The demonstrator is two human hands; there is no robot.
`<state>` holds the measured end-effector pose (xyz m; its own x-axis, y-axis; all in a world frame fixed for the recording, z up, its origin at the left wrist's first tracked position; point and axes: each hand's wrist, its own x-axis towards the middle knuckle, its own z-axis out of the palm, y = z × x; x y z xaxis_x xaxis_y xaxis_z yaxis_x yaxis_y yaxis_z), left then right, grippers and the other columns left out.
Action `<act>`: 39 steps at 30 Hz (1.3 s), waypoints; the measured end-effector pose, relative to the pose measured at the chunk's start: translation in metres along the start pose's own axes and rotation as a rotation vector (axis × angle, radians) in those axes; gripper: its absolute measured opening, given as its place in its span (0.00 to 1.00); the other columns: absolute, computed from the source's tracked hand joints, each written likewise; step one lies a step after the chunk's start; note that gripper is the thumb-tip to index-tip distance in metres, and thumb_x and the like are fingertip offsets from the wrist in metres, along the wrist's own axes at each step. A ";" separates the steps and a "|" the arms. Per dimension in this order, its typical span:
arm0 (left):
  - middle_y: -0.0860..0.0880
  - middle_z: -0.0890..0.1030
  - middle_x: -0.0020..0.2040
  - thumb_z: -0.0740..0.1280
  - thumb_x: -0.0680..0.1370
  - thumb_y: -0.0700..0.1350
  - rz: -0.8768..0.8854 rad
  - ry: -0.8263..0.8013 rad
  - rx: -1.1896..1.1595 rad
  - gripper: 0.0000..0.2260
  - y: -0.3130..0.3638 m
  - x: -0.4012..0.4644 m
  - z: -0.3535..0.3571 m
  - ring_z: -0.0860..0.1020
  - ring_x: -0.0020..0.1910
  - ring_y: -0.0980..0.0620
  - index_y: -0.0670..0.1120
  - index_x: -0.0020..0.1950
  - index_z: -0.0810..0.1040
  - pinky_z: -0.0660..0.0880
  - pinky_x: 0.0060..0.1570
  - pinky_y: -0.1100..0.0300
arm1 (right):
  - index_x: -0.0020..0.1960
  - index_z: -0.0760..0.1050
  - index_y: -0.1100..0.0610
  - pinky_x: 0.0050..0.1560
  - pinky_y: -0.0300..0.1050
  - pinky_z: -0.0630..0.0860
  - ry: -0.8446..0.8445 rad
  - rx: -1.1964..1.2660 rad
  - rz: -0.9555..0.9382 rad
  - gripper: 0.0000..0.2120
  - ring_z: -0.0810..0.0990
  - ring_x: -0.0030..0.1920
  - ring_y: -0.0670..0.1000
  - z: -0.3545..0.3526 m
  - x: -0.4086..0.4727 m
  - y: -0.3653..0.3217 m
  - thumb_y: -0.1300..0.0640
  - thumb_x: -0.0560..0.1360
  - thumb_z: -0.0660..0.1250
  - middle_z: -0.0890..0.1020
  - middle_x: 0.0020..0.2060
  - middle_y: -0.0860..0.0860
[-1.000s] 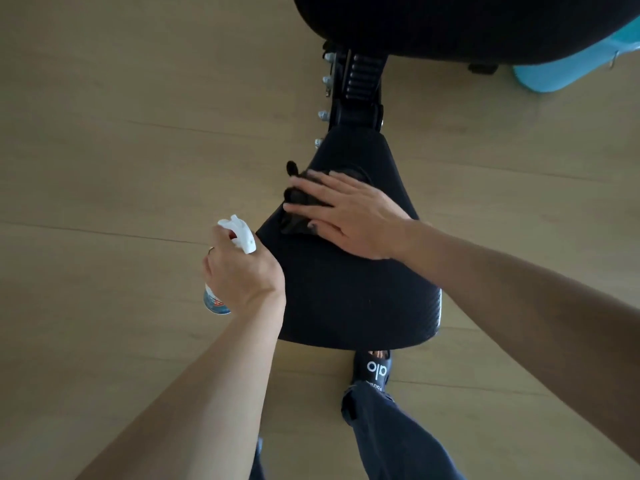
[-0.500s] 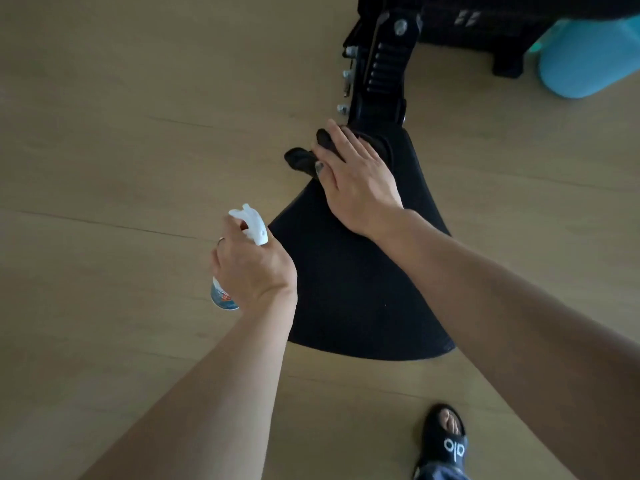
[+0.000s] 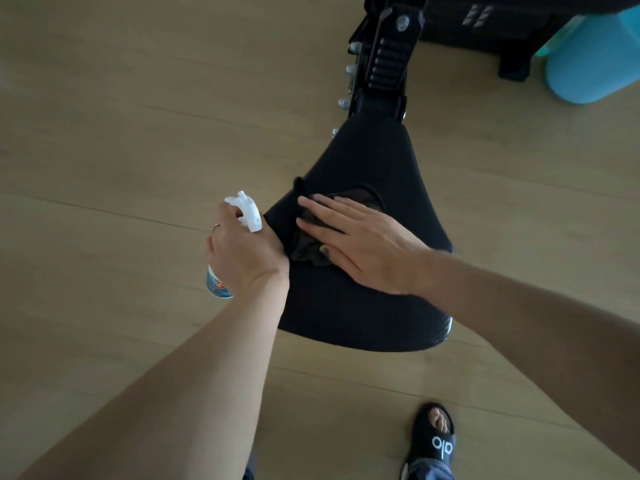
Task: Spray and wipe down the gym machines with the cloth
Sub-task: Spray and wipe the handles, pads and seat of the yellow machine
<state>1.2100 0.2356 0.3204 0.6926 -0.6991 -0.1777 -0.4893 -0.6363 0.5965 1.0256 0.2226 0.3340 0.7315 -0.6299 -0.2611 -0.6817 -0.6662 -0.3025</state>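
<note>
Head view: my right hand (image 3: 367,244) presses the dark cloth (image 3: 308,244) flat on the black seat pad (image 3: 363,313), fingers straight. My left hand (image 3: 242,251) grips the spray bottle (image 3: 218,284) beside the pad's left edge; I can't see its contents.

Matt black padded seat (image 3: 363,306), dark cloth (image 3: 308,244), white plastic sprayer (image 3: 247,211), wood-look floor (image 3: 121,133).
</note>
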 end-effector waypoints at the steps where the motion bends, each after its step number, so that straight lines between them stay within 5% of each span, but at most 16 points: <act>1: 0.53 0.76 0.43 0.40 0.70 0.67 0.002 -0.001 0.006 0.37 -0.002 0.001 0.000 0.79 0.53 0.41 0.47 0.58 0.76 0.75 0.61 0.40 | 0.83 0.52 0.51 0.82 0.47 0.45 -0.018 -0.017 -0.036 0.25 0.45 0.82 0.49 -0.004 0.009 0.008 0.48 0.87 0.45 0.48 0.83 0.50; 4: 0.53 0.75 0.41 0.47 0.75 0.64 0.021 -0.008 0.001 0.28 -0.010 0.004 0.006 0.80 0.52 0.39 0.46 0.56 0.75 0.77 0.57 0.40 | 0.83 0.53 0.51 0.81 0.45 0.44 -0.035 -0.053 -0.068 0.25 0.49 0.82 0.48 -0.017 0.033 0.034 0.49 0.86 0.45 0.50 0.83 0.49; 6: 0.52 0.76 0.41 0.51 0.79 0.61 0.022 -0.012 0.001 0.23 -0.014 0.005 0.010 0.80 0.50 0.39 0.46 0.55 0.75 0.77 0.56 0.40 | 0.82 0.56 0.52 0.82 0.48 0.49 0.028 -0.008 0.079 0.25 0.54 0.81 0.50 -0.025 0.047 0.058 0.50 0.86 0.46 0.54 0.82 0.50; 14: 0.52 0.77 0.44 0.49 0.76 0.59 0.049 -0.003 0.007 0.23 -0.015 0.009 0.009 0.80 0.50 0.40 0.47 0.57 0.75 0.76 0.60 0.41 | 0.82 0.55 0.52 0.81 0.46 0.48 0.277 0.222 0.680 0.25 0.51 0.82 0.51 -0.024 0.063 0.061 0.50 0.87 0.46 0.51 0.83 0.51; 18: 0.52 0.78 0.43 0.41 0.72 0.65 0.095 0.013 -0.024 0.35 -0.012 0.006 0.004 0.79 0.49 0.42 0.45 0.59 0.76 0.75 0.61 0.43 | 0.83 0.54 0.55 0.81 0.49 0.49 0.316 0.262 0.875 0.25 0.50 0.82 0.54 -0.006 0.018 0.004 0.50 0.86 0.47 0.52 0.82 0.56; 24: 0.56 0.73 0.40 0.45 0.75 0.62 0.042 -0.026 -0.017 0.28 -0.008 0.004 0.002 0.78 0.49 0.42 0.48 0.59 0.75 0.75 0.61 0.41 | 0.80 0.62 0.56 0.81 0.52 0.54 0.316 0.274 0.850 0.26 0.53 0.82 0.55 0.039 -0.059 -0.122 0.51 0.84 0.49 0.57 0.81 0.56; 30: 0.57 0.74 0.38 0.41 0.77 0.70 0.008 -0.015 -0.052 0.32 -0.008 0.003 0.006 0.79 0.51 0.45 0.50 0.55 0.75 0.75 0.56 0.46 | 0.81 0.61 0.55 0.81 0.50 0.51 0.272 0.216 0.549 0.25 0.52 0.82 0.51 0.018 -0.015 -0.026 0.50 0.85 0.49 0.56 0.82 0.52; 35: 0.46 0.83 0.49 0.36 0.66 0.69 -0.026 -0.036 -0.005 0.42 -0.008 0.006 0.007 0.80 0.53 0.40 0.46 0.58 0.76 0.76 0.60 0.40 | 0.83 0.55 0.51 0.81 0.46 0.45 0.250 0.208 0.660 0.26 0.48 0.82 0.49 -0.013 0.050 0.048 0.47 0.86 0.46 0.50 0.83 0.49; 39: 0.48 0.82 0.51 0.35 0.65 0.69 -0.033 -0.049 0.010 0.42 -0.005 0.006 0.004 0.80 0.53 0.42 0.49 0.60 0.76 0.76 0.60 0.44 | 0.83 0.53 0.52 0.81 0.47 0.49 0.341 0.299 0.907 0.26 0.51 0.82 0.51 -0.019 0.057 0.062 0.47 0.86 0.45 0.50 0.83 0.51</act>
<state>1.2142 0.2335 0.3135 0.6817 -0.6926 -0.2357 -0.4722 -0.6626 0.5815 1.0247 0.1385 0.3179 -0.1355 -0.9601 -0.2446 -0.9114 0.2176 -0.3492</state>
